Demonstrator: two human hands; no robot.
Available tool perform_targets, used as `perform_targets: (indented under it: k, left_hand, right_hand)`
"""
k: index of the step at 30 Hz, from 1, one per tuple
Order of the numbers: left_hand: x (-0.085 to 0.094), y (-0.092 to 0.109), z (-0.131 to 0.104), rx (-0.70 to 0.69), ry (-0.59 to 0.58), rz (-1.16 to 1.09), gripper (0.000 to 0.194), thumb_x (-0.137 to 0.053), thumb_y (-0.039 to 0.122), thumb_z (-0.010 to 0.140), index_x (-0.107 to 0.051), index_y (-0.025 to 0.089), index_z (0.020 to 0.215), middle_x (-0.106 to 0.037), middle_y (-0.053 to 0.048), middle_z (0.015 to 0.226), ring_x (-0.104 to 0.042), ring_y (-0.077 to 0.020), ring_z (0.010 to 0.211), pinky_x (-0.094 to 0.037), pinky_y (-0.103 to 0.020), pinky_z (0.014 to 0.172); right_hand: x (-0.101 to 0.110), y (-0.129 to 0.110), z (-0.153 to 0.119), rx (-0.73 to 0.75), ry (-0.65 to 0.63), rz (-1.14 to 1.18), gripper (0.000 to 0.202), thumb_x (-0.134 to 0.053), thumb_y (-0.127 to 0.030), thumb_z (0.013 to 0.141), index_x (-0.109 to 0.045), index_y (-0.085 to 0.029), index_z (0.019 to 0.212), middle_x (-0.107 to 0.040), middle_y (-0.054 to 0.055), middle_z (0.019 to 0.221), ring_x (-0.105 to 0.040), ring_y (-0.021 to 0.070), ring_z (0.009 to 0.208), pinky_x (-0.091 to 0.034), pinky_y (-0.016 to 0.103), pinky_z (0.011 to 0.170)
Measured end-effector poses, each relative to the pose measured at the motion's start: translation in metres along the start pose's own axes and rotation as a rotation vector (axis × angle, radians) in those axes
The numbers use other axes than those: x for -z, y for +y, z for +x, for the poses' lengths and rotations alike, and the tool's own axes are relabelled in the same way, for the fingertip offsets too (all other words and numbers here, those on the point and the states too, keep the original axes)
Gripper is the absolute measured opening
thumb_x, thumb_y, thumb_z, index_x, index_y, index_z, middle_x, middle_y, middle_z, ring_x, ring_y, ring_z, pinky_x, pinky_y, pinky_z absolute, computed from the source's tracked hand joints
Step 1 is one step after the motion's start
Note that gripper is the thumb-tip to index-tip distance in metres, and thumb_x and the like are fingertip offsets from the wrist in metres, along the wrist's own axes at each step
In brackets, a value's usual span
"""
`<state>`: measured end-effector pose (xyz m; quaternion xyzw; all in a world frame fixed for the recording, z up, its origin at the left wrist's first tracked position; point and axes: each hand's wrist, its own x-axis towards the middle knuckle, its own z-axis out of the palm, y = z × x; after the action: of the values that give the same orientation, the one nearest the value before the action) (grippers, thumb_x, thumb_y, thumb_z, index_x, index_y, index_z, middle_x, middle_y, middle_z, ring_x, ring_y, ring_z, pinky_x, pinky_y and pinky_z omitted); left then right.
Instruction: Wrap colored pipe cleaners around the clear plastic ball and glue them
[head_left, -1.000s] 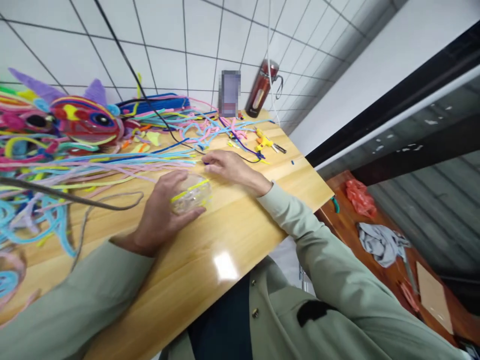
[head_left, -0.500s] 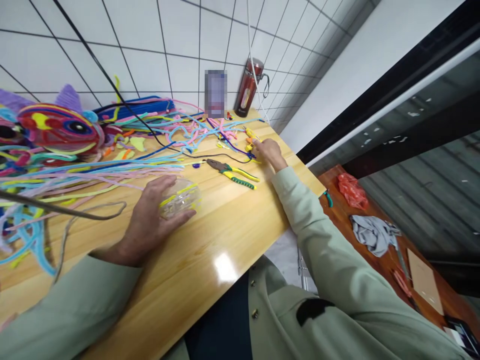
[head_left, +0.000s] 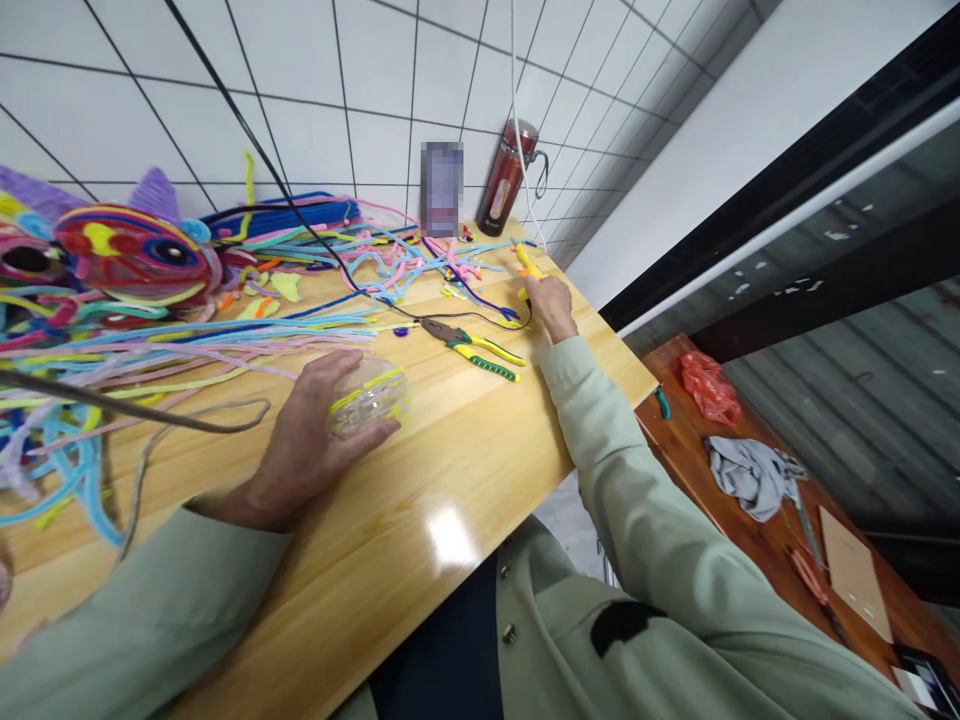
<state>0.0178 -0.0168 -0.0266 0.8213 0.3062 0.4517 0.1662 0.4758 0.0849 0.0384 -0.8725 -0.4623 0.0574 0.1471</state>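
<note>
Left hand grips the clear rounded plastic object with yellow strips; right hand grasps the yellow glue-gun-like tool.

Clear container: rounded, transparent, marked with bright yellow strips; located on the wooden table, left of centre. Glue gun, as far as its partly covered form shows: yellow body, positioned at the table's far right, nozzle directed toward the wall.
</note>
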Motion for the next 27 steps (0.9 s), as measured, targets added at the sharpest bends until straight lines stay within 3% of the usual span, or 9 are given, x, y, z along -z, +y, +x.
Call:
perform_targets:
  k: [4,6,9,13,17,21,24,27]
  left_hand:
    - [0.002,0.001,0.001,-0.014,-0.007,0.047,0.077,-0.088,0.047,0.106,-0.053,0.033,0.173,-0.075,-0.016,0.16,-0.077,-0.0448,0.147,-0.068,-0.068,0.123]
    - [0.003,0.001,0.001,-0.019,-0.009,0.052,0.077,-0.088,0.047,0.106,-0.053,0.033,0.174,-0.075,-0.016,0.158,-0.078,-0.0452,0.145,-0.069,-0.068,0.122]
    - [0.002,0.002,0.001,-0.018,-0.006,0.051,0.076,-0.088,0.046,0.106,-0.054,0.035,0.173,-0.076,-0.015,0.158,-0.079,-0.0446,0.145,-0.07,-0.067,0.121]
    - [0.001,0.002,0.0,0.0,0.009,0.033,0.078,-0.089,0.044,0.105,-0.053,0.038,0.174,-0.075,-0.013,0.161,-0.077,-0.0445,0.148,-0.069,-0.068,0.123]
    - [0.006,-0.001,-0.002,-0.004,-0.063,-0.052,0.073,-0.078,0.058,0.112,-0.053,0.036,0.177,-0.07,-0.014,0.173,-0.07,-0.046,0.16,-0.06,-0.069,0.134]
    - [0.013,0.004,0.004,0.036,-0.048,-0.08,0.056,-0.062,0.059,0.121,-0.063,0.033,0.171,-0.069,-0.013,0.177,-0.067,-0.0423,0.165,-0.055,-0.065,0.14]
    - [0.013,0.015,0.013,0.078,0.094,-0.056,0.038,-0.068,0.049,0.122,-0.073,0.031,0.155,-0.081,-0.01,0.16,-0.077,-0.0345,0.151,-0.061,-0.057,0.134]
    - [0.01,0.026,0.021,0.177,0.161,-0.083,0.024,-0.069,0.048,0.121,-0.079,0.029,0.132,-0.087,-0.008,0.137,-0.083,-0.0299,0.133,-0.068,-0.05,0.123]
  right_hand:
    - [0.01,0.005,-0.013,-0.064,0.12,0.097,0.059,-0.036,-0.05,0.125,-0.083,-0.015,0.129,-0.09,0.024,0.132,-0.085,0.0369,0.129,-0.063,0.041,0.105]
    - [0.012,0.004,-0.021,-0.043,0.152,0.185,0.055,-0.039,-0.059,0.125,-0.078,-0.02,0.125,-0.091,0.018,0.121,-0.086,0.0302,0.113,-0.064,0.035,0.093]
    - [0.013,-0.001,-0.037,-0.003,0.144,0.494,0.052,-0.051,-0.077,0.117,-0.066,-0.027,0.108,-0.083,0.007,0.095,-0.081,0.0225,0.084,-0.06,0.03,0.075]
    - [0.014,-0.012,-0.06,0.072,0.028,0.824,0.067,-0.049,-0.099,0.103,-0.044,-0.033,0.093,-0.065,0.0,0.082,-0.067,0.019,0.069,-0.056,0.032,0.067]
    - [0.018,-0.023,-0.086,0.183,-0.094,0.931,0.079,-0.049,-0.112,0.087,-0.044,-0.034,0.094,-0.061,0.0,0.085,-0.062,0.0217,0.072,-0.056,0.037,0.068]
    - [0.021,-0.039,-0.115,0.317,-0.266,1.088,0.076,-0.072,-0.105,0.08,-0.057,-0.032,0.097,-0.061,0.0,0.085,-0.058,0.0211,0.072,-0.054,0.038,0.068]
    - [0.019,-0.053,-0.139,0.348,-0.442,1.19,0.072,-0.092,-0.093,0.074,-0.068,-0.029,0.1,-0.065,-0.001,0.085,-0.055,0.0181,0.069,-0.052,0.036,0.068]
    - [0.015,-0.064,-0.161,0.364,-0.532,1.189,0.07,-0.096,-0.09,0.076,-0.074,-0.029,0.102,-0.066,-0.001,0.086,-0.055,0.0179,0.07,-0.05,0.034,0.065]
